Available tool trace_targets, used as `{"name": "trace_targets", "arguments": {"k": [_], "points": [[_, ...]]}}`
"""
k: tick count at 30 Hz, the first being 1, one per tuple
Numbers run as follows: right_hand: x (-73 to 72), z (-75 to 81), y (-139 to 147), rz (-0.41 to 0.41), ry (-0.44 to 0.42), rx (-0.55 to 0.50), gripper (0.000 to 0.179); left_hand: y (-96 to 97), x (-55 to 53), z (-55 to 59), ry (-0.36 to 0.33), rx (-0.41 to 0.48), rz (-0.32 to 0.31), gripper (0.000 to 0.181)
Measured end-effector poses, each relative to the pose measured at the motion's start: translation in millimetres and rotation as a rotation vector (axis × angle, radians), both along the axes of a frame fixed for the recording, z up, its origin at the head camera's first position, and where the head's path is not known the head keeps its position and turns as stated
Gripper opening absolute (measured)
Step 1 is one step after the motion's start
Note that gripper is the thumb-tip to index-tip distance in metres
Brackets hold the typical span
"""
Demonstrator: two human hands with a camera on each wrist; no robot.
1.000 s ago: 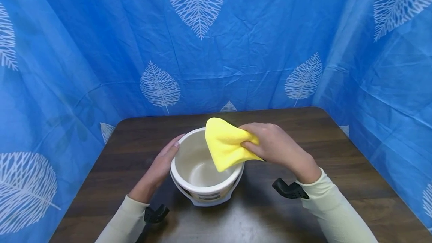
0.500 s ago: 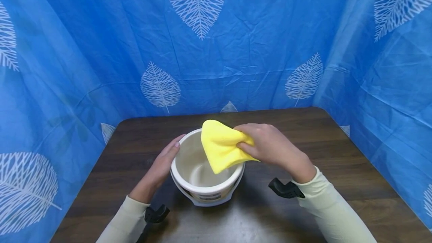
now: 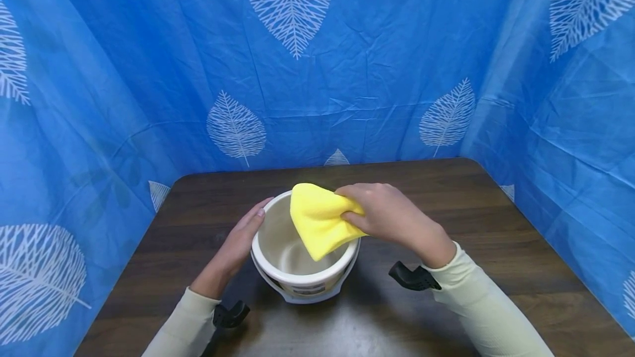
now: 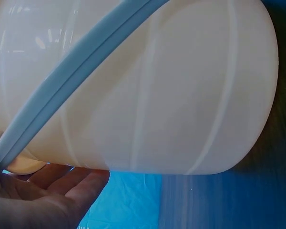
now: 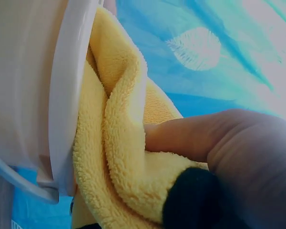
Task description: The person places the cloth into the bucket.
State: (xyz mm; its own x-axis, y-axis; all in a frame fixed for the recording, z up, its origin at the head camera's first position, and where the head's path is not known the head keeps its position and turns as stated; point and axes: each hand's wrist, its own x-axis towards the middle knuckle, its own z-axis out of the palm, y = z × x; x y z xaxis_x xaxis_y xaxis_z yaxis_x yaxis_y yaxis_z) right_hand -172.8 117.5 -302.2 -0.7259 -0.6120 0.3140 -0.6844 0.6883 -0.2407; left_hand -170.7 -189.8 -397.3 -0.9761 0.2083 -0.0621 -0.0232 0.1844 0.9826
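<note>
A white plastic bucket (image 3: 305, 279) with a pale bail handle (image 4: 81, 67) stands upright on the table, its mouth facing up. My left hand (image 3: 238, 241) rests against its left side, with the thumb at the rim and the fingers (image 4: 88, 188) extended along the outer wall. Over the right part of the mouth, my right hand (image 3: 389, 216) pinches a folded yellow cloth (image 3: 322, 219) between thumb and fingers. The cloth's front corner hangs inside the opening. In the right wrist view, its plush folds (image 5: 126, 105) lie close beside the rim (image 5: 71, 95); part of the far rim is hidden.
The dark wooden table (image 3: 446, 191) extends around the bucket. Blue curtains (image 3: 372, 59) printed with white leaves hang behind it and at both sides. Black camera mounts sit at the left wrist (image 3: 230, 314) and right wrist (image 3: 414, 277).
The right hand has moved left and slightly down with the cloth, which now covers more of the bucket's mouth. The left hand and the bucket have stayed in place.
</note>
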Motion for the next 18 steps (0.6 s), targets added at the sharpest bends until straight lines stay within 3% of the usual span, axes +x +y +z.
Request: {"name": "trace_targets", "arguments": {"k": [18], "points": [[0.6,2.8,-17,0.049,0.034,0.077,0.038,0.5,0.3,-0.1,0.004,-0.002,0.002,0.056]]}}
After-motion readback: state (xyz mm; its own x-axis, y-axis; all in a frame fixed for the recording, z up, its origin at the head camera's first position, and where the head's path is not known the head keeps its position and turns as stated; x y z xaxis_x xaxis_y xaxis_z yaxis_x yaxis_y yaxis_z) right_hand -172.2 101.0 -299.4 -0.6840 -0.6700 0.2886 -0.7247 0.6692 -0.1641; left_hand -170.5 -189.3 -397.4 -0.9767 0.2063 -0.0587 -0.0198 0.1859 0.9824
